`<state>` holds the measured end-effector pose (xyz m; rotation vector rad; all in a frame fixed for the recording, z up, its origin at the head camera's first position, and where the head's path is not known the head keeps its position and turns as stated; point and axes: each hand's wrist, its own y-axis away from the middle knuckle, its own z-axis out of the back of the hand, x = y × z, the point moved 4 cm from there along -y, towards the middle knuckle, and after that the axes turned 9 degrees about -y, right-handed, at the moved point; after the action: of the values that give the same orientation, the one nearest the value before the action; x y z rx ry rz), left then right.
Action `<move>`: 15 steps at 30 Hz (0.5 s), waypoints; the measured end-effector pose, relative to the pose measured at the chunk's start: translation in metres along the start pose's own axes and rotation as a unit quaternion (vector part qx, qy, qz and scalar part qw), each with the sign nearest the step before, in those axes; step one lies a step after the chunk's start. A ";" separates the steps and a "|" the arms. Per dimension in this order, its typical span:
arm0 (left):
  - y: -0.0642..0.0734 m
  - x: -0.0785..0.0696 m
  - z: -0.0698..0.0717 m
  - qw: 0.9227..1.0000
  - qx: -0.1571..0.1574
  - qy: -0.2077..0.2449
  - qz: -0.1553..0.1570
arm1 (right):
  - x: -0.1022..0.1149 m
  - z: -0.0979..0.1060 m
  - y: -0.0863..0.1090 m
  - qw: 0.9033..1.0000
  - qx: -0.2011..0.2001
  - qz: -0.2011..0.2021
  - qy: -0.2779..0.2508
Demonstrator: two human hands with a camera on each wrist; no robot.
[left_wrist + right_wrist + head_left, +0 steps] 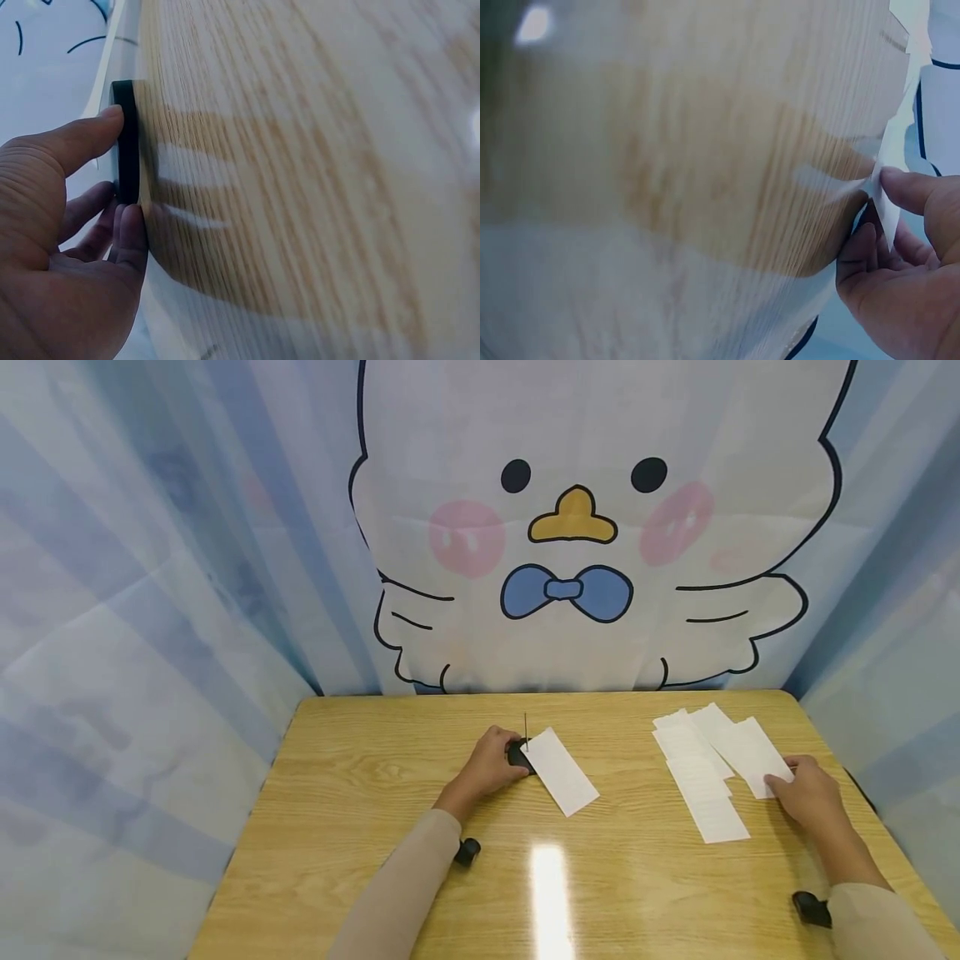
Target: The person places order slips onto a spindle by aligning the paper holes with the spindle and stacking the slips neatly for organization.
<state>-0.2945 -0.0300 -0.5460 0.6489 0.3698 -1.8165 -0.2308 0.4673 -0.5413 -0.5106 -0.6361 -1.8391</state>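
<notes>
The black, rounded base (516, 757) is half hiding behind the left hand (489, 762) and a slanting white paper slip (566, 774), so its full outline is escaping me. Where that slip's corner is meeting the thin, dark, upright spike (526, 728), I'm not managing to tell whether it is being pierced. Both beige sleeves (401, 885) are running out of sight below. The glossy yellow wood-grain counter (360, 777) is reflecting a bright strip of light; behind it, a blue-and-white curtain (585, 652) is showing a big cartoon bird with a blue bow tie. Toward the counter's far middle, the left grip is holding the base by its sides, thumb and fingers standing its width apart. At the right, the right hand (812, 793) is pinching a plain rectangular paper slip (756, 756), its grip nearly closed. Just beside, other white slips (693, 768) are lying overlapped, their far ends looking jagged.
</notes>
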 end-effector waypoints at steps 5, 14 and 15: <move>0.000 0.000 -0.001 1.000 -0.002 -0.002 0.001 | 0.000 0.003 0.002 1.000 -0.005 0.007 -0.002; 0.000 0.001 -0.001 1.000 -0.002 0.002 0.003 | -0.002 0.005 0.004 1.000 -0.011 0.002 -0.022; -0.001 0.001 -0.001 1.000 -0.001 0.002 0.003 | -0.002 0.005 0.004 1.000 -0.013 0.006 -0.024</move>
<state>-0.2950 -0.0303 -0.5478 0.6509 0.3721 -1.8094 -0.2259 0.4710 -0.5379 -0.5754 -0.6407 -1.8304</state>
